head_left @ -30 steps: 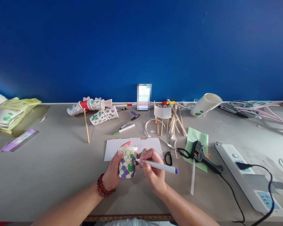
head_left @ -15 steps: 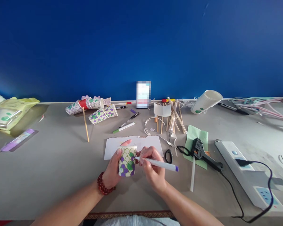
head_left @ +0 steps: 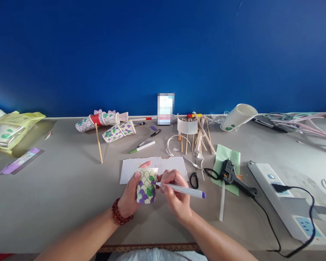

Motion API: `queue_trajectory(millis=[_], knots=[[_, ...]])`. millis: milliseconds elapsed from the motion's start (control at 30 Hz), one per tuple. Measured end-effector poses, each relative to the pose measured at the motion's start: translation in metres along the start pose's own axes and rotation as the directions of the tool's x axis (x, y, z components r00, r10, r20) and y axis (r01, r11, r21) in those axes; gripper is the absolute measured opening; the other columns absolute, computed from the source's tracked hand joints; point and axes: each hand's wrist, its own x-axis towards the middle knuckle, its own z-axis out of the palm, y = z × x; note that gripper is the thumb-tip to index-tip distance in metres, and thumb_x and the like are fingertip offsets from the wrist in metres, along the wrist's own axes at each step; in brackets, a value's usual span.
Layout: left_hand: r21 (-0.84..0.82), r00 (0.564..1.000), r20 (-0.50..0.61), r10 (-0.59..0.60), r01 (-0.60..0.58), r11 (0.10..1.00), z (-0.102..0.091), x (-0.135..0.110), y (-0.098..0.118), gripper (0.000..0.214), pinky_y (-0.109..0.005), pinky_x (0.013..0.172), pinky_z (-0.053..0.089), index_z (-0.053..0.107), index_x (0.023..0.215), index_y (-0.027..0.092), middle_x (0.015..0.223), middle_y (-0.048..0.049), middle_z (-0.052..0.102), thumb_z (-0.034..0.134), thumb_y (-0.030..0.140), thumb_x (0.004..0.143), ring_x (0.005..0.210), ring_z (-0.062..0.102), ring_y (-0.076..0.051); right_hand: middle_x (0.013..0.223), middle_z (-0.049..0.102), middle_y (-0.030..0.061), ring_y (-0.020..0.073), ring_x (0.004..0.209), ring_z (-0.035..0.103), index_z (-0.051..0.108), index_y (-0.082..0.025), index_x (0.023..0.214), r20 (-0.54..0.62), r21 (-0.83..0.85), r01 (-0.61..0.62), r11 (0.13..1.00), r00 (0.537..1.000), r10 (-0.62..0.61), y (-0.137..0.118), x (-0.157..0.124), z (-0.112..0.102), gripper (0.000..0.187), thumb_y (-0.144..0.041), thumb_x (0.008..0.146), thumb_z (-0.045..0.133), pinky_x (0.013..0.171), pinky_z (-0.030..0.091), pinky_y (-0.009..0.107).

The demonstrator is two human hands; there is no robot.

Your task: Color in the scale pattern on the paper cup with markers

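Note:
My left hand [head_left: 130, 194] is wrapped round a small paper cup [head_left: 146, 185] with a scale pattern, some scales filled in green and purple. The cup stands upside down just above the grey table [head_left: 57, 188], in front of a white sheet of paper [head_left: 168, 166]. My right hand [head_left: 175, 192] pinches a white marker with a purple end [head_left: 183, 190], its tip touching the cup's right side. A red bead bracelet [head_left: 118, 214] is on my left wrist.
Decorated cups on a stick [head_left: 103, 121] lie at the back left, wooden sticks [head_left: 198, 137] and a plain cup [head_left: 237, 116] at the back right. Scissors [head_left: 199, 173], a glue gun [head_left: 235, 177] on green paper and a power strip [head_left: 285, 199] lie to the right. Loose markers [head_left: 142, 146] lie behind the paper.
Cup and hands sit slightly higher in the picture than a second ago; the marker stays at the cup's right side. Little else differs.

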Motion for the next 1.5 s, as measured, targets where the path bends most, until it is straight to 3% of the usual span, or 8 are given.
queue_trajectory(millis=[433, 600, 1067, 1500], knots=[[0.008, 1.000, -0.005, 0.011, -0.011, 1.000, 0.0000, 0.0003, 0.0004, 0.081, -0.043, 0.093, 0.056, 0.050, 0.153, 0.015, 0.107, -0.0134, 0.081, 0.066, 0.064, 0.090, 0.097, 0.076, -0.030, 0.068, 0.052, -0.0022, 0.0169, 0.063, 0.050, 0.055, -0.024, 0.080, -0.025, -0.021, -0.004, 1.000, 1.000, 0.003, 0.0005, 0.0005, -0.0003, 0.023, -0.036, 0.098, 0.062, 0.075, 0.052, 0.038], [0.038, 1.000, -0.023, 0.010, -0.009, 0.999, -0.0001, -0.0006, 0.0001, 0.079, -0.042, 0.091, 0.056, 0.050, 0.153, 0.015, 0.108, -0.0139, 0.081, 0.062, 0.064, 0.093, 0.097, 0.075, -0.029, 0.067, 0.052, -0.0019, 0.0170, 0.062, 0.049, 0.054, -0.024, 0.078, -0.014, -0.018, 0.008, 1.000, 1.000, -0.008, 0.0003, 0.0008, -0.0002, 0.028, -0.042, 0.099, 0.061, 0.070, 0.050, 0.037], [-0.002, 1.000, -0.002, 0.015, -0.015, 1.000, -0.0023, 0.0009, -0.0011, 0.076, -0.041, 0.089, 0.056, 0.056, 0.148, 0.016, 0.107, -0.0129, 0.081, 0.067, 0.064, 0.090, 0.097, 0.075, -0.030, 0.066, 0.052, -0.0017, 0.0174, 0.062, 0.051, 0.056, -0.024, 0.078, -0.025, -0.029, 0.019, 0.999, 0.999, -0.020, 0.0007, 0.0020, -0.0009, 0.027, -0.041, 0.098, 0.062, 0.069, 0.051, 0.037], [0.029, 1.000, -0.014, 0.005, -0.005, 1.000, -0.0028, 0.0003, -0.0016, 0.078, -0.043, 0.088, 0.056, 0.052, 0.152, 0.017, 0.107, -0.0131, 0.080, 0.063, 0.065, 0.092, 0.093, 0.076, -0.029, 0.065, 0.052, -0.0021, 0.0169, 0.061, 0.050, 0.055, -0.024, 0.075, -0.031, -0.023, 0.017, 1.000, 0.999, -0.018, -0.0015, 0.0035, -0.0001, 0.027, -0.038, 0.097, 0.063, 0.070, 0.052, 0.037]])
